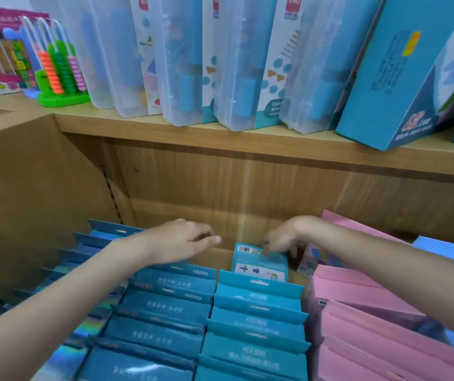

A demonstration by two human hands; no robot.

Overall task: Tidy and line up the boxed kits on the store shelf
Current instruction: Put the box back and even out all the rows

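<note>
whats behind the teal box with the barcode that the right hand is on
Behind the barcode box, held at its top by the right hand, only the wooden back panel shows. The shelf floor right behind it is hidden by the box and hand.

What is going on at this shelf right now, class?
A person is tidying rows of boxed kits on the lower shelf. The right hand grips the top of a light blue box at the back of the teal row. The left hand hovers over the dark blue row, holding nothing. A pink row lies to the right.
</note>
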